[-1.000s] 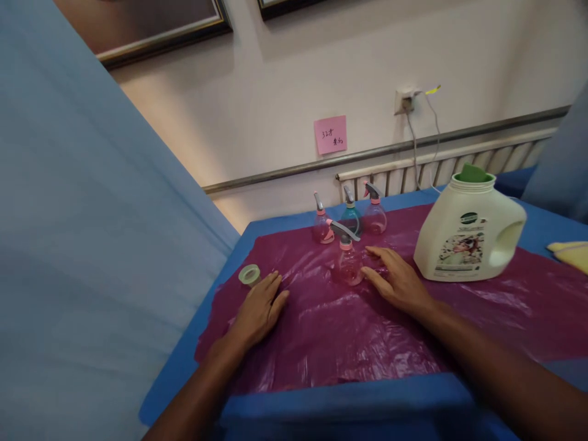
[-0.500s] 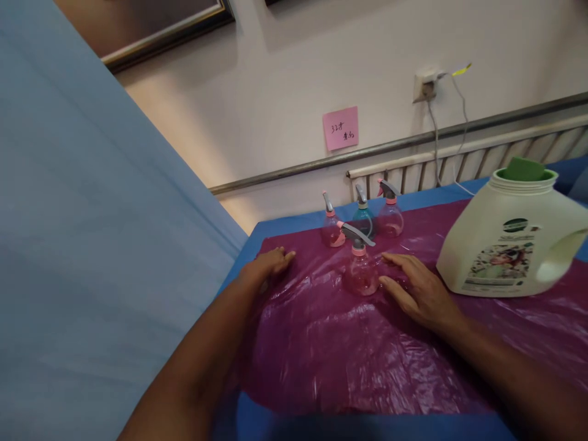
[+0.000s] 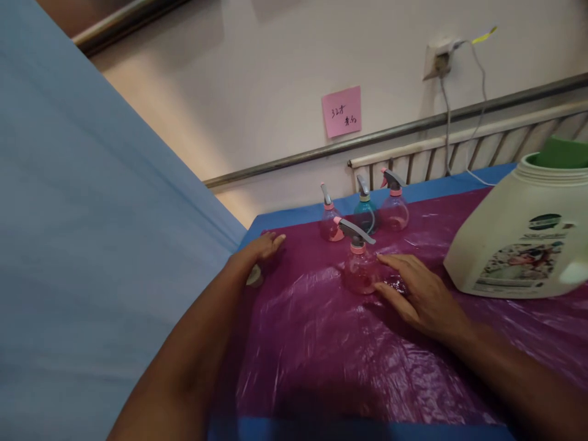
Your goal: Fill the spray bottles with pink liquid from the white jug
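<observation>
Right hand [image 3: 422, 297] — fingers parted, unclenched — is at the frontmost of 4 spray bottles [image 3: 361, 272]. Left hand [image 3: 265, 247] is by the purple sheet's [image 3: 316, 343] far-left corner; I cannot tell its grip.

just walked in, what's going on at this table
A person has both bare hands over a shiny purple plastic sheet. The open right hand is beside the nearest pink spray bottle, fingertips at its side; contact is hard to tell. The left hand is at the sheet's far left, its grip unclear, with a small pale cup-like piece partly behind the forearm. Three more spray bottles stand behind; a cream plastic jug stands right.
</observation>
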Available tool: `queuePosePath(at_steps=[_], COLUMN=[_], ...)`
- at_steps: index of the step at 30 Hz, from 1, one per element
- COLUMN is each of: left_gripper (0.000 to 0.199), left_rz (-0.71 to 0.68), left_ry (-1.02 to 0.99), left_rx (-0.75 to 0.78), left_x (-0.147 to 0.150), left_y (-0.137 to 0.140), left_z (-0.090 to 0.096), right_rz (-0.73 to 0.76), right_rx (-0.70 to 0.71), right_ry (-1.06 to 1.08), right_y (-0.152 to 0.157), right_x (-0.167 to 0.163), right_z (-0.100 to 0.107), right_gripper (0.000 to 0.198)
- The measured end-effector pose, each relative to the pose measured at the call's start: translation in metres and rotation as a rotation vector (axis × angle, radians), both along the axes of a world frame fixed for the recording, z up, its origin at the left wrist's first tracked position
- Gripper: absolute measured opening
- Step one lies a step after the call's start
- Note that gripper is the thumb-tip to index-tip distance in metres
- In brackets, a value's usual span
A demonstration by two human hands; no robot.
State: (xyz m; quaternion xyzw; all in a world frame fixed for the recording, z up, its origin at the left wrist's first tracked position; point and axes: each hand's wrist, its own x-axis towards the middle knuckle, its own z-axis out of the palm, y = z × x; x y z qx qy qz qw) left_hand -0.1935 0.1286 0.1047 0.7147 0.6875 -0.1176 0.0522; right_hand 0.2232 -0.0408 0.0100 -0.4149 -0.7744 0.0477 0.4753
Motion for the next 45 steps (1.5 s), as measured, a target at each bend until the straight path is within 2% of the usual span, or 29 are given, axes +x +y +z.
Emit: queuePosePath(at_steps=[6, 9, 13, 15, 19, 22, 25, 29, 31, 34, 37, 40, 42, 45], left_gripper=[0.084, 0.068, 0.046, 0.049, 0.067, 0.069, 0.073, 0.077, 0.076, 0.073, 0.071, 0.071, 0.071, 0.075], left_rz=[0.037, 0.055, 0.059, 0.048, -0.009, -0.094, -0.204, -0.173, -0.138, -0.148, -0.169, -0.138, -0.115, -0.113], left_ry=[0.066, 0.09, 0.111, 0.122, 0.138, 0.092, -0.052, -0.097, -0.076, -0.063, -0.194, -0.494, -0.681, -0.868], left_rx=[-0.015, -0.02, 0.028, 0.084, 0.228, 0.286, 0.281, 0.202, 0.221, 0.287, 0.332, 0.389, 0.453, 0.501], left_x=[-0.012, -0.018, -0.021, -0.02, -0.004, 0.018, 0.035, 0.034, 0.028, 0.029, 0.053, 0.103, 0.142, 0.195], left_y=[-0.06, -0.087, -0.099, -0.102, -0.115, -0.133, -0.153, -0.171, -0.175, -0.177, -0.176, -0.172, -0.166, -0.154], left_z=[0.028, 0.028, 0.02, 0.017, 0.007, -0.011, -0.038, -0.064, -0.067, -0.058, -0.039, -0.024, -0.02, -0.025], right_rz=[0.017, 0.042, 0.037, 0.001, -0.049, -0.041, -0.023, 0.012, 0.012, -0.022, -0.003, 0.029, 0.03, 0.022], right_rx=[0.012, 0.037, 0.084, 0.114, 0.173, 0.152, 0.075, -0.019, -0.034, -0.028, -0.019, -0.028, -0.055, -0.122], right_ry=[0.005, -0.002, 0.01, 0.048, 0.214, 0.354, 0.423, 0.44, 0.409, 0.306, 0.229, 0.254, 0.299, 0.348], right_y=[-0.004, -0.006, -0.007, -0.006, -0.006, -0.01, -0.016, -0.027, -0.032, -0.035, -0.028, -0.01, 0.004, 0.022], right_x=[0.0, -0.001, 0.0, 0.003, 0.011, 0.016, 0.023, 0.037, 0.044, 0.052, 0.05, 0.034, 0.018, -0.006], right_z=[0.006, 0.009, 0.014, 0.018, 0.029, 0.038, 0.047, 0.063, 0.072, 0.082, 0.091, 0.1, 0.105, 0.108], right_gripper=[0.047, 0.048, 0.046, 0.045, 0.044, 0.04, 0.038, 0.039, 0.038, 0.032, 0.025, 0.024, 0.025, 0.029])
